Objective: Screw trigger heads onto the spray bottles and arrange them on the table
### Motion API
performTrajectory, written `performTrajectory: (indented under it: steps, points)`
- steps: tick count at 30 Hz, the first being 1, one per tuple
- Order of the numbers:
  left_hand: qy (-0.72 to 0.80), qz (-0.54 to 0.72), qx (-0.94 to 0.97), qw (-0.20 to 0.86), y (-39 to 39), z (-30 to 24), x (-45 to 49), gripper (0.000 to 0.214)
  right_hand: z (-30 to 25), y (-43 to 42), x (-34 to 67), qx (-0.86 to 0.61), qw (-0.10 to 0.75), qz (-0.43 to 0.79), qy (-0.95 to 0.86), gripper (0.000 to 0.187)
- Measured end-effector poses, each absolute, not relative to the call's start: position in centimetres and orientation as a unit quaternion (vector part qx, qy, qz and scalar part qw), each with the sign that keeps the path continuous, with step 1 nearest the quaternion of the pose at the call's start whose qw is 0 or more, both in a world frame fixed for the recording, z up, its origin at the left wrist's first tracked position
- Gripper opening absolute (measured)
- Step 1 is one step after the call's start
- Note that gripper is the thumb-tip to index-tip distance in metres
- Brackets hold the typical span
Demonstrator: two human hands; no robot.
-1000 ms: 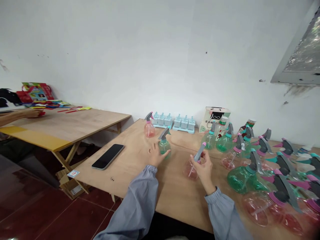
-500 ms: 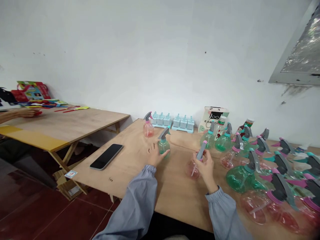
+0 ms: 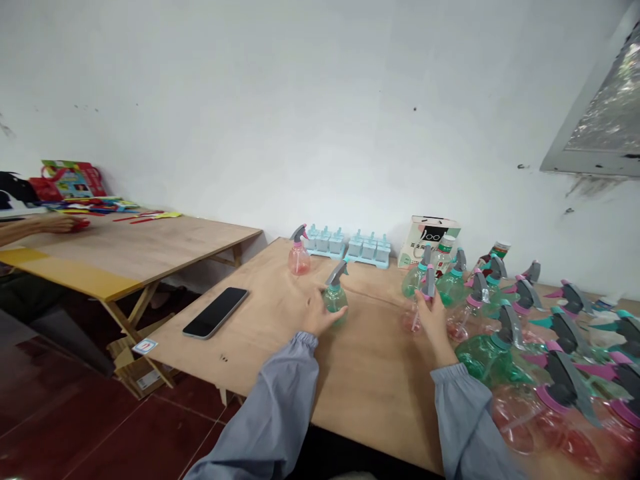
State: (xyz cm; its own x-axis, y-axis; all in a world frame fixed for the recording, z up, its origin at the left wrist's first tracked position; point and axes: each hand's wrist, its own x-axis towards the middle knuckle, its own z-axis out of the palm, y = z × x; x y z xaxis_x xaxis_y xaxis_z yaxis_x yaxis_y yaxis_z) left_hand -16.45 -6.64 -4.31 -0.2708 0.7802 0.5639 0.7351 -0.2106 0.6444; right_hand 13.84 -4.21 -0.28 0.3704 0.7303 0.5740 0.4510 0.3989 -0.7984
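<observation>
My left hand (image 3: 319, 313) is wrapped around the lower part of a green spray bottle (image 3: 335, 298), its thumb across the front and its other fingers partly hidden behind. The bottle has a grey trigger head and teal collar. My right hand (image 3: 434, 319) grips a pink spray bottle (image 3: 413, 322) at its neck, just beneath the grey and pink head. That bottle stands beside the group of other spray bottles on the right. Another pink spray bottle (image 3: 299, 259) is upright farther back, touched by neither hand.
Several pink and green spray bottles (image 3: 483, 357) crowd the table's right side. Two light-blue ice-pop moulds (image 3: 369, 249) and a printed carton (image 3: 425, 233) stand by the wall. A phone (image 3: 216, 312) lies at left. Another person's hand (image 3: 63, 223) rests over the neighbouring table (image 3: 165, 243).
My right hand has carried the pink spray bottle right and farther back, close to the other bottles. My left hand has closed more around the green spray bottle, which has barely shifted.
</observation>
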Motion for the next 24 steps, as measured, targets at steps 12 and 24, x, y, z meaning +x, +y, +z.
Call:
performTrajectory:
  steps: [12, 24]
  points:
    - [0.591, 0.482, 0.639, 0.105, -11.1, -5.8, -12.1, 0.076, -0.5, -7.4, 11.1, -0.475, 0.715, -0.067, -0.508, 0.069]
    - [0.499, 0.453, 0.725, 0.139, -15.8, -9.4, -8.2, 0.097, -0.6, -10.1, 3.6, -0.389, 0.581, 0.211, -0.683, 0.054]
